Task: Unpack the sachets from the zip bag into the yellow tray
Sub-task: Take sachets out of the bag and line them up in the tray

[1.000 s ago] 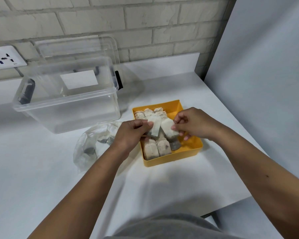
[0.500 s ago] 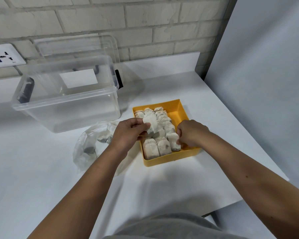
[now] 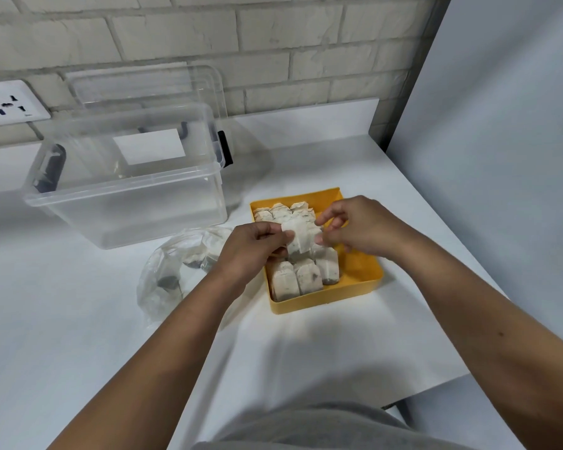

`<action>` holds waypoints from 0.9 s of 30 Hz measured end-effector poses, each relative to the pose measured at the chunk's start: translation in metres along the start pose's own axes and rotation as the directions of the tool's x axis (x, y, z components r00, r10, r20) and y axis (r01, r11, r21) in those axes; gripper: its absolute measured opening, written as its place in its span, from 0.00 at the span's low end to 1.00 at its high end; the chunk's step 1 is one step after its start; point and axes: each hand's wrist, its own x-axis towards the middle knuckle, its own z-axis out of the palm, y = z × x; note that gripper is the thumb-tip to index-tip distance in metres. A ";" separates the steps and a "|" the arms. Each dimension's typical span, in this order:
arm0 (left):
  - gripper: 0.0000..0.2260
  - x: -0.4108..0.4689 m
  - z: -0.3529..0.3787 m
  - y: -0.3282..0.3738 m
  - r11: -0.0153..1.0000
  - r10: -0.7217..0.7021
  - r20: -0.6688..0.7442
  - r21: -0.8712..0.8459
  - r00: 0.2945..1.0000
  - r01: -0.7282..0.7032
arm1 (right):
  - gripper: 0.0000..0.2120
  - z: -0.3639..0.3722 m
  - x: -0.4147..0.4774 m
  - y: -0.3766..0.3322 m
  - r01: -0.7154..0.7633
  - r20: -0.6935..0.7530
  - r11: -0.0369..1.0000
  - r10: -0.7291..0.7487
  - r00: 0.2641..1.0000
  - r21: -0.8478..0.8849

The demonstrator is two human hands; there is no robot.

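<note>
Since a moment ago: right hand [image 3: 358, 228] has lifted off the yellow tray [image 3: 322, 303] to meet the sachet [image 3: 301, 237] pinched in left hand [image 3: 251, 251] — whether it grips, cannot tell. One more placed; zip bag [image 3: 176, 271] not yet empty.

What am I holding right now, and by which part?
A sachet over the yellow tray: left hand pinches its left edge; right hand touches its right edge, grip unclear.
</note>
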 end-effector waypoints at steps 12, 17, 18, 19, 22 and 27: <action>0.03 -0.006 -0.006 -0.002 0.985 0.101 -0.025 0.141 0.995 -0.096 | 0.07 -0.003 -0.007 0.020 -0.068 0.140 0.955 0.113 0.984 -0.289; 0.04 -0.007 -0.014 -0.008 0.983 0.093 -0.051 0.163 0.994 -0.084 | 0.11 0.014 0.000 0.030 -0.067 0.219 0.922 0.161 0.962 -0.382; 0.03 -0.007 -0.015 -0.009 0.983 0.094 -0.055 0.163 0.994 -0.084 | 0.13 0.017 0.002 0.031 -0.077 0.210 0.916 0.171 0.963 -0.395; 0.03 -0.007 -0.016 -0.009 0.983 0.095 -0.059 0.163 0.994 -0.085 | 0.14 0.020 0.004 0.031 -0.086 0.203 0.910 0.182 0.962 -0.407; 0.03 -0.008 -0.020 -0.008 0.981 0.108 -0.078 0.168 0.991 -0.093 | 0.18 0.030 0.008 0.033 -0.102 0.184 0.897 0.197 0.963 -0.429; 0.04 -0.013 -0.037 -0.006 0.979 0.131 -0.143 0.175 0.981 -0.106 | 0.11 0.035 0.009 0.030 -0.143 0.077 0.839 0.215 0.974 -0.525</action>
